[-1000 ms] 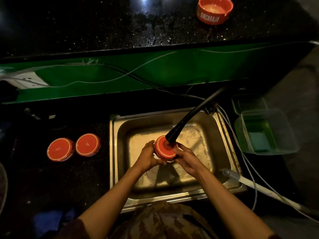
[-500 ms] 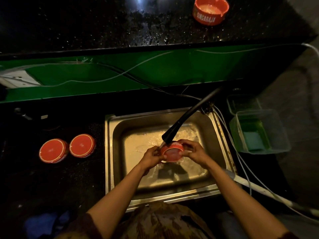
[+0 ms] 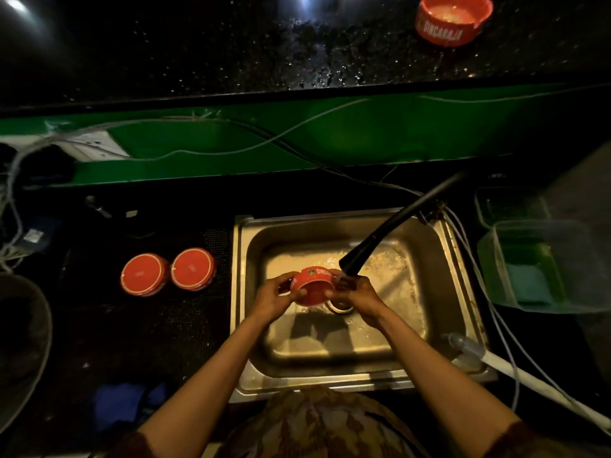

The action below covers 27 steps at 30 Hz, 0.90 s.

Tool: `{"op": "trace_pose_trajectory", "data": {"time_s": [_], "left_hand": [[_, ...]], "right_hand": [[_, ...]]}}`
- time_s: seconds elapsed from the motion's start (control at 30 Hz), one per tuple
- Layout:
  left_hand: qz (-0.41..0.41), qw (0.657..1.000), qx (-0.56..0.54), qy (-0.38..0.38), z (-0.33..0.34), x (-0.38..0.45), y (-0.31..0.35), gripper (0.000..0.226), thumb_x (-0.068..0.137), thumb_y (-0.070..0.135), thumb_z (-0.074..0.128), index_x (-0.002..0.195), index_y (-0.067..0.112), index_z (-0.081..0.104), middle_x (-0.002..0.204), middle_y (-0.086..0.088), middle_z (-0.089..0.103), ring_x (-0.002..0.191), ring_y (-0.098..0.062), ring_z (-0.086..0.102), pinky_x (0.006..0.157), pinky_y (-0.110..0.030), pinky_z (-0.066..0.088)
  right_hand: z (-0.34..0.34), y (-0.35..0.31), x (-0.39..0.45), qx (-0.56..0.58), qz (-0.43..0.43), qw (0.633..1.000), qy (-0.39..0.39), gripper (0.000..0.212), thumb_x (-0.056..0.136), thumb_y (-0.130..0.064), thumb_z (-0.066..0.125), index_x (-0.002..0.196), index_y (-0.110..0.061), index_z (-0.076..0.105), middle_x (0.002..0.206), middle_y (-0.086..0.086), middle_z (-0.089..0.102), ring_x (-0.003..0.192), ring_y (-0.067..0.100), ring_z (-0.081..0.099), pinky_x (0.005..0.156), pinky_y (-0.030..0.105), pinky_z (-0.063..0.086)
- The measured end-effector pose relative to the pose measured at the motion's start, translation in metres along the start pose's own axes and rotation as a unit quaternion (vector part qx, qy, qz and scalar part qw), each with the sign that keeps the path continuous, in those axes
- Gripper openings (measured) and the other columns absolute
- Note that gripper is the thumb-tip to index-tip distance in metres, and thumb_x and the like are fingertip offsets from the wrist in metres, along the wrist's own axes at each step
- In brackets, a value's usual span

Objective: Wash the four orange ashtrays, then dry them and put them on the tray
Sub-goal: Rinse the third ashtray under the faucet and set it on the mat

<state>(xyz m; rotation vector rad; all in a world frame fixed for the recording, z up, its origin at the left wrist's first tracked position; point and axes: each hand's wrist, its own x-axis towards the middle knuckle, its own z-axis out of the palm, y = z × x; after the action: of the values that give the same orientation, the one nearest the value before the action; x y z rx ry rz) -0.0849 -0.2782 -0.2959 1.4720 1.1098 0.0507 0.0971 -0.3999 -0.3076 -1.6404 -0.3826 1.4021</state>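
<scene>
Hands [image 3: 276, 297] grip ashtray [image 3: 313, 285] over sink [image 3: 463, 292].

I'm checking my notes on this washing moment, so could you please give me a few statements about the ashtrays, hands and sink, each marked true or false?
1. Both hands grip one orange ashtray over the sink. True: the left hand and right hand hold it from either side.
2. Two ashtrays lie upside down on the counter left of the sink. True.
3. The fourth ashtray sits inside the sink. False: it stands upright on the dark upper counter, far from the sink.
4. The black faucet spout points away from the sink. False: its end hangs over the basin, beside the held ashtray.
5. The clear container stands right of the sink. True.
</scene>
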Motion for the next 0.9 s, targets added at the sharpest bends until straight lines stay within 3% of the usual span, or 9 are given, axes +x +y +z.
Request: {"op": "trace_pose_trajectory", "data": {"time_s": [0.13,0.27,0.33,0.4,0.47,0.53,0.63,0.77,0.9], "left_hand": [[0.065,0.991,0.113,-0.006,0.004,0.005,0.02,0.056,0.083,0.036,0.073,0.134,0.025,0.055,0.123,0.004,0.054,0.109,-0.014,0.058,0.095,-0.032,0.048],[0.121,0.967,0.221,-0.041,0.022,0.01,0.039,0.054,0.085,0.061,0.05,0.128,0.029,0.058,0.116,-0.007,0.061,0.103,-0.024,0.062,0.089,-0.042,0.051],[0.102,0.963,0.239,-0.073,0.032,0.013,0.046,0.06,0.085,0.067,0.039,0.123,0.027,0.062,0.112,-0.006,0.067,0.102,-0.025,0.063,0.086,-0.041,0.051],[0.027,0.981,0.157,-0.113,0.042,0.014,0.053,0.061,0.087,0.069,0.041,0.117,0.024,0.067,0.104,-0.004,0.071,0.093,-0.02,0.066,0.081,-0.036,0.052],[-0.062,0.985,0.065,-0.144,0.051,0.017,0.054,0.052,0.09,0.061,0.05,0.108,0.018,0.07,0.097,-0.005,0.072,0.085,-0.017,0.066,0.075,-0.031,0.052],[-0.108,0.982,0.017,-0.153,0.058,0.023,0.05,0.046,0.092,0.054,0.052,0.101,0.013,0.07,0.095,-0.006,0.071,0.084,-0.02,0.065,0.077,-0.036,0.052],[-0.123,0.983,-0.027,-0.134,0.065,0.028,0.055,0.044,0.089,0.052,0.059,0.098,0.011,0.072,0.083,-0.003,0.068,0.073,-0.017,0.062,0.072,-0.034,0.053],[-0.135,0.984,-0.056,-0.098,0.069,0.035,0.063,0.025,0.088,0.029,0.068,0.112,0.025,0.065,0.093,-0.01,0.072,0.071,-0.027,0.071,0.062,-0.034,0.057],[-0.173,0.979,-0.066,-0.084,0.077,0.037,0.068,0.011,0.087,0.014,0.062,0.096,0.009,0.067,0.094,-0.017,0.071,0.072,-0.031,0.07,0.075,-0.047,0.057]], "right_hand": [[-0.002,0.011,-0.012,0.096,0.021,0.995,0.012,0.059,0.071,-0.004,0.081,0.125,-0.017,0.062,0.114,0.011,0.07,0.106,0.029,0.066,0.092,0.047,0.053],[-0.019,0.019,-0.032,0.139,0.019,0.99,0.019,0.055,0.08,-0.004,0.074,0.131,-0.014,0.056,0.118,0.016,0.068,0.107,0.034,0.066,0.092,0.049,0.054],[-0.028,0.015,-0.043,0.131,0.016,0.991,0.036,0.049,0.083,-0.013,0.072,0.129,-0.018,0.057,0.111,0.016,0.071,0.102,0.031,0.068,0.085,0.04,0.057],[-0.038,0.009,-0.05,0.094,0.01,0.994,0.061,0.046,0.086,-0.023,0.071,0.129,-0.021,0.056,0.104,0.012,0.073,0.098,0.025,0.071,0.08,0.033,0.058],[-0.047,0.006,-0.051,0.04,0.006,0.995,0.086,0.051,0.086,-0.029,0.071,0.132,-0.02,0.052,0.106,0.012,0.072,0.097,0.023,0.07,0.08,0.032,0.059],[-0.053,0.004,-0.049,-0.007,0.005,0.995,0.101,0.051,0.086,-0.03,0.071,0.132,-0.024,0.051,0.111,0.01,0.067,0.099,0.024,0.069,0.079,0.034,0.06],[-0.056,-0.001,-0.046,-0.007,0.016,0.995,0.096,0.046,0.091,-0.026,0.065,0.135,-0.026,0.049,0.113,0.011,0.066,0.097,0.026,0.069,0.076,0.036,0.061],[-0.064,-0.012,-0.042,0.057,0.069,0.992,0.09,0.031,0.095,-0.014,0.058,0.126,-0.017,0.056,0.105,0.015,0.07,0.089,0.032,0.071,0.073,0.038,0.06],[-0.074,-0.03,-0.026,0.009,0.12,0.983,0.142,0.032,0.09,-0.023,0.064,0.114,-0.001,0.061,0.096,0.02,0.071,0.08,0.033,0.072,0.071,0.041,0.061]]}}
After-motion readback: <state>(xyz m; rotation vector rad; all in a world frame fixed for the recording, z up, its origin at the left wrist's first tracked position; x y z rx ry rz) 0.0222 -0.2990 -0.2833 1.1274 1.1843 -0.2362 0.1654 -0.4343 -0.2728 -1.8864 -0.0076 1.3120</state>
